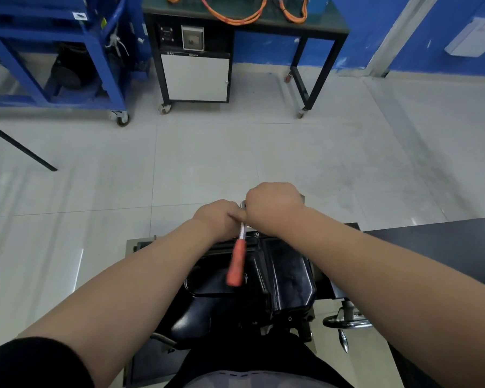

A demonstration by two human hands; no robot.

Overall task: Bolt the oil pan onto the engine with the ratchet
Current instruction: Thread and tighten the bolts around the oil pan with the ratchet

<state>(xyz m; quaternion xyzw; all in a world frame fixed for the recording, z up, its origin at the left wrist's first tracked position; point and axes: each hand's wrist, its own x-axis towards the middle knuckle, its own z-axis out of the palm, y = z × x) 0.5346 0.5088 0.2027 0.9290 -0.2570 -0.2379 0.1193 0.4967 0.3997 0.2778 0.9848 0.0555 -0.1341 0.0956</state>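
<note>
The black oil pan lies on the engine in front of me, low in the middle of the view. The ratchet has an orange handle and a chrome shaft; the handle points back toward me over the pan, free of both hands. My left hand pinches the shaft close to the head. My right hand is curled in a fist over the ratchet head at the pan's far edge, hiding the socket and the bolt.
A black bench top runs along the right. A chrome hand wheel sticks out at the stand's right side. Across the grey tiled floor stand a blue wheeled frame and a black wheeled table carrying orange cables.
</note>
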